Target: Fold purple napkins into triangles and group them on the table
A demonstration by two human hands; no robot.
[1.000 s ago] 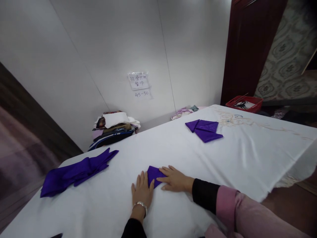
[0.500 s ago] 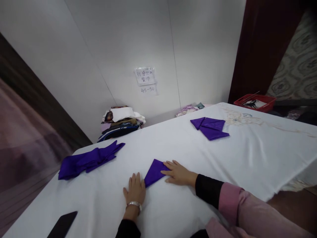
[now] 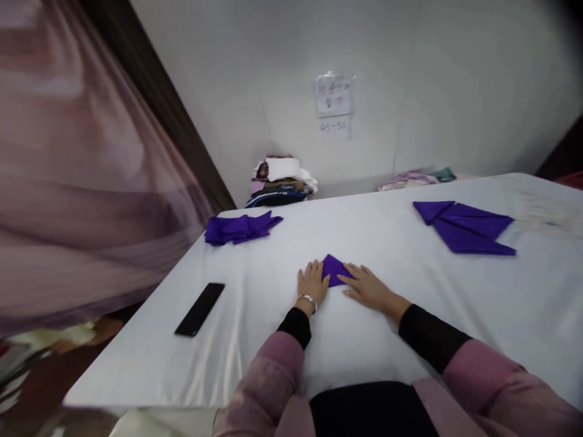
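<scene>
A purple cloth napkin (image 3: 334,271), folded into a small pointed shape, lies flat on the white tablecloth (image 3: 355,230). My left hand (image 3: 313,284) rests flat over its left corner, fingers stretched out, a silver bracelet on the wrist. On the right corner lies my right hand (image 3: 367,287), palm down with the fingers apart. Both palms hide the napkin's side corners. Farther right is a larger folded purple napkin (image 3: 473,227) with a pointed tip. Several purple napkins, seemingly stacked, form a loose pile (image 3: 243,228) at the far left of the table.
A black phone (image 3: 200,309) lies left of my hands. Stacked clothes (image 3: 280,182) and a lower heap of fabric (image 3: 416,178) sit beyond the far edge, by the wall. A handwritten sign (image 3: 334,100) hangs there. Pink curtain (image 3: 91,164) drapes along the left.
The camera view has swung left and tilted, so the phone and table's near left corner now show. Both hands stay on the napkin, and my left hand now covers more of its left corner.
</scene>
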